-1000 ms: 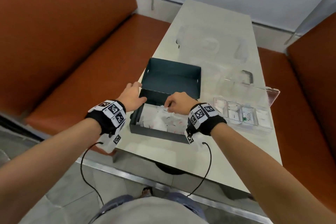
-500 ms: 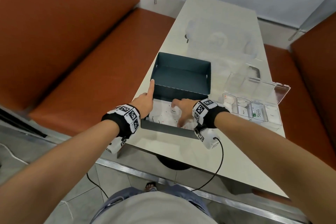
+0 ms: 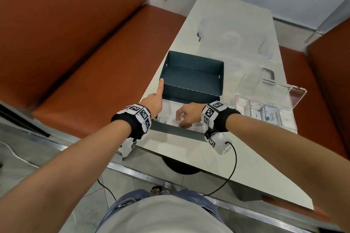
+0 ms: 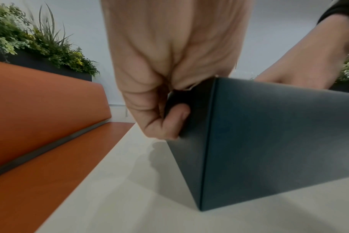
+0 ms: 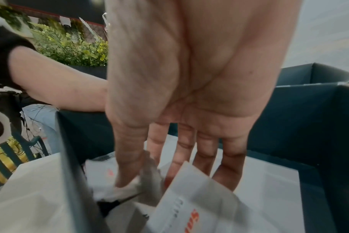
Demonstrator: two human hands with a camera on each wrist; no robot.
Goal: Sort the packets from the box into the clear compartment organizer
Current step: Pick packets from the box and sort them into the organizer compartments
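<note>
A dark teal box (image 3: 176, 132) stands open on the table, its lid (image 3: 191, 81) folded back. My left hand (image 3: 154, 100) holds the box's left wall at the near corner (image 4: 269, 141), its forefinger stretched along the lid's edge. White packets (image 3: 168, 119) lie loose inside. My right hand (image 3: 186, 115) reaches down among them and pinches one packet (image 5: 149, 171) between thumb and forefinger, with a packet bearing orange print (image 5: 199, 205) just under the other fingers. The clear compartment organizer (image 3: 292, 119) lies to the right, lid up, holding packets, among them a Stevia packet (image 3: 271, 116).
The pale table (image 3: 189, 157) is narrow, with its metal-edged near rim close to my body. Orange benches flank it on the left (image 3: 94, 62) and right (image 3: 331, 81). A dark handle (image 3: 269, 73) lies beyond the organizer. Planters with greenery (image 4: 40, 44) stand behind the benches.
My left hand slid from the box's rim to its left wall and the forefinger straightened toward the lid. My right hand dipped deeper among the packets and closed on one.
</note>
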